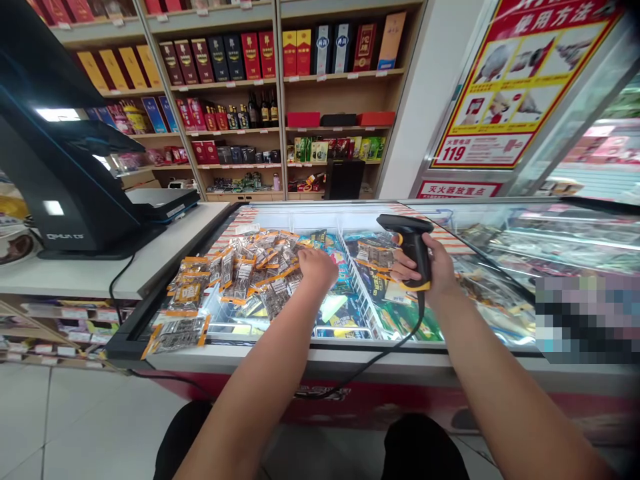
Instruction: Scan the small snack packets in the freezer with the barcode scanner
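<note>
My right hand (440, 270) grips the handle of a black and yellow barcode scanner (411, 247), its head pointing left above the chest freezer. A black cable hangs from the scanner's handle. My left hand (319, 268) is over the right edge of a pile of small snack packets (270, 257) with clear wrapping and orange ends. Its fingers are curled and closed; whatever they hold, if anything, is hidden. The packets lie on the freezer's glass lid. Beyond the pile's left side, more packets (187, 287) lie near the freezer's corner, one (177, 333) at the front edge.
Under the glass, the freezer holds colourful bags (345, 317) and a white wire divider (361, 283). A black checkout terminal with a scale (163, 203) stands on the counter (115, 273) at left. Shelves of boxed bottles (220, 59) line the back. The scanner cable (370, 363) crosses the freezer front.
</note>
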### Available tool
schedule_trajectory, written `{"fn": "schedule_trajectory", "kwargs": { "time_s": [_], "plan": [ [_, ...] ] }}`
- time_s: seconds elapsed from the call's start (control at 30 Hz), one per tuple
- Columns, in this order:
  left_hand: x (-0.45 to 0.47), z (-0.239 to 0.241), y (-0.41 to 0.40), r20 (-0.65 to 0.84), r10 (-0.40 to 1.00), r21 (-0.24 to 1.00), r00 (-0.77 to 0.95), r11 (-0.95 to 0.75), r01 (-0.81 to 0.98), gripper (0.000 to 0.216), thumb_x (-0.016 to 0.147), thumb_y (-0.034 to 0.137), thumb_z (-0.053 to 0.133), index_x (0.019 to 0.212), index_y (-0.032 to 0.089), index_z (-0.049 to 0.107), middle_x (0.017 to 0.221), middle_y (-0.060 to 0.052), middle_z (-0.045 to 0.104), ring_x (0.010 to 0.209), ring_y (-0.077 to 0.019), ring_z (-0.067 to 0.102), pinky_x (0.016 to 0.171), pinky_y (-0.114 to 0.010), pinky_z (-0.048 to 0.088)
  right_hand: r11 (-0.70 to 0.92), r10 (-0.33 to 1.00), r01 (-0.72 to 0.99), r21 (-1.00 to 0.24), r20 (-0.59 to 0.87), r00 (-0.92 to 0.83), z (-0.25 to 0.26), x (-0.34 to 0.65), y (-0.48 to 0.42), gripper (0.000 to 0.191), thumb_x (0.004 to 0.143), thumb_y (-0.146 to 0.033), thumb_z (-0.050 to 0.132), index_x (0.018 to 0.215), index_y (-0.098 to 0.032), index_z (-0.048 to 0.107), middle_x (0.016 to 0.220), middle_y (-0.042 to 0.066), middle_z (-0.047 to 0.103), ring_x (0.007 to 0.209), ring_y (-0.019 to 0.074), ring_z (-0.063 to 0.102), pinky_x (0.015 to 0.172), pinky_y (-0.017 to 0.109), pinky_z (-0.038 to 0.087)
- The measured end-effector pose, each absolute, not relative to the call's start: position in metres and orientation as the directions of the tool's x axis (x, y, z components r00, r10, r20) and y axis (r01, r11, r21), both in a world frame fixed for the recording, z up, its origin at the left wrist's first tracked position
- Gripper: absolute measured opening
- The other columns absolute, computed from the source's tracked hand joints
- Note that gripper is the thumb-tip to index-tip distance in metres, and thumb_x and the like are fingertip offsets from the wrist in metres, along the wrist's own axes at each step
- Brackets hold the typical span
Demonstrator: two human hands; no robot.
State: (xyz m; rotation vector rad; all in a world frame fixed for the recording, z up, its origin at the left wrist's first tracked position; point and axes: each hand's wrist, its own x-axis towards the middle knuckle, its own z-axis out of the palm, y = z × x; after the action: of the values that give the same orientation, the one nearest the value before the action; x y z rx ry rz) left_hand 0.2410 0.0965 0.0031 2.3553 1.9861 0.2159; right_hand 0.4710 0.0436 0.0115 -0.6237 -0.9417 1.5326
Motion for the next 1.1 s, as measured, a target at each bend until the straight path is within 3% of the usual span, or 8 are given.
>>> {"fn": "schedule_trajectory", "kwargs": {
  "time_s": [0.13, 0.23, 0.33, 0.43, 0.57, 0.67, 0.9, 1.1],
  "plan": [
    [0.251, -0.001, 0.095, 0.076, 0.92, 0.187, 0.385, -0.393, 0.9, 0.05, 0.107, 0.044, 0.055, 0.146, 0.016, 0.064, 0.157, -0.022, 0.062, 0.149, -0.0376, 0.053, 0.124, -0.052, 0.039, -0.002, 0.974, -0.54, -0.841, 0.121, -0.192, 0.012, 0.472, 0.044, 0.044, 0.088, -0.058, 0.081, 0.111, -0.023, 0.069, 0.058, -0.008, 0.045, 0.04, 0.0062, 0.026, 0.045, 0.025, 0.039],
    [0.254, -0.003, 0.098, 0.129, 0.891, 0.241, 0.436, -0.454, 0.858, 0.043, 0.109, 0.025, 0.046, 0.149, 0.018, 0.06, 0.159, -0.02, 0.059, 0.15, -0.0329, 0.052, 0.124, -0.047, 0.041, 0.006, 0.974, -0.527, -0.85, 0.125, -0.19, 0.012, 0.472, 0.044, 0.039, 0.09, -0.059, 0.078, 0.106, -0.025, 0.067, 0.058, -0.007, 0.044, 0.04, 0.0078, 0.027, 0.044, 0.028, 0.037],
    [0.246, -0.005, 0.106, 0.169, 0.911, 0.289, 0.377, -0.411, 0.865, 0.05, 0.105, 0.015, 0.044, 0.154, 0.014, 0.054, 0.165, -0.025, 0.05, 0.156, -0.0373, 0.044, 0.125, -0.053, 0.039, 0.015, 0.974, -0.508, -0.861, 0.127, -0.186, 0.011, 0.471, 0.044, 0.037, 0.093, -0.06, 0.074, 0.102, -0.026, 0.064, 0.057, -0.007, 0.043, 0.039, 0.0089, 0.027, 0.044, 0.029, 0.037],
    [0.235, -0.006, 0.114, 0.151, 0.929, 0.335, 0.338, -0.37, 0.867, 0.049, 0.103, 0.014, 0.047, 0.152, 0.017, 0.056, 0.16, -0.024, 0.056, 0.154, -0.039, 0.047, 0.124, -0.056, 0.041, 0.019, 0.974, -0.505, -0.863, 0.129, -0.185, 0.011, 0.471, 0.044, 0.039, 0.091, -0.061, 0.076, 0.1, -0.025, 0.065, 0.058, -0.007, 0.044, 0.039, 0.0084, 0.028, 0.044, 0.029, 0.037],
    [0.226, -0.005, 0.121, 0.119, 0.955, 0.408, 0.27, -0.295, 0.864, 0.04, 0.093, 0.02, 0.071, 0.133, 0.017, 0.066, 0.152, -0.026, 0.06, 0.148, -0.0441, 0.052, 0.119, -0.058, 0.046, 0.01, 0.963, -0.467, -0.884, 0.134, -0.233, 0.011, 0.47, 0.045, 0.044, 0.087, -0.061, 0.08, 0.103, -0.022, 0.067, 0.057, -0.007, 0.047, 0.039, 0.0075, 0.029, 0.044, 0.027, 0.036],
    [0.225, -0.004, 0.125, 0.115, 0.972, 0.504, 0.207, -0.237, 0.83, 0.051, 0.083, 0.023, 0.084, 0.13, 0.017, 0.064, 0.152, -0.027, 0.059, 0.14, -0.0438, 0.06, 0.113, -0.054, 0.051, -0.007, 0.949, -0.427, -0.904, 0.129, -0.288, 0.011, 0.468, 0.046, 0.048, 0.085, -0.061, 0.082, 0.106, -0.019, 0.069, 0.057, -0.007, 0.049, 0.038, 0.0073, 0.031, 0.044, 0.026, 0.035],
    [0.243, -0.012, 0.127, 0.186, 0.974, 0.779, 0.131, -0.227, 0.585, 0.049, 0.109, 0.038, 0.057, 0.15, 0.02, 0.039, 0.136, -0.019, 0.073, 0.12, -0.0306, 0.074, 0.098, -0.04, 0.058, -0.067, 0.925, -0.38, -0.923, 0.085, -0.37, 0.008, 0.465, 0.045, 0.05, 0.087, -0.064, 0.08, 0.11, -0.021, 0.068, 0.058, -0.007, 0.051, 0.038, 0.0078, 0.034, 0.043, 0.025, 0.034],
    [0.259, -0.023, 0.132, 0.15, 0.974, 0.889, 0.167, -0.207, 0.408, 0.047, 0.115, 0.031, 0.042, 0.157, 0.019, 0.027, 0.131, -0.016, 0.073, 0.096, -0.023, 0.079, 0.089, -0.038, 0.062, -0.039, 0.915, -0.381, -0.924, 0.12, -0.385, 0.005, 0.463, 0.048, 0.051, 0.088, -0.068, 0.079, 0.105, -0.02, 0.067, 0.055, -0.008, 0.049, 0.036, 0.0063, 0.029, 0.041, 0.024, 0.03]
  ]
}}
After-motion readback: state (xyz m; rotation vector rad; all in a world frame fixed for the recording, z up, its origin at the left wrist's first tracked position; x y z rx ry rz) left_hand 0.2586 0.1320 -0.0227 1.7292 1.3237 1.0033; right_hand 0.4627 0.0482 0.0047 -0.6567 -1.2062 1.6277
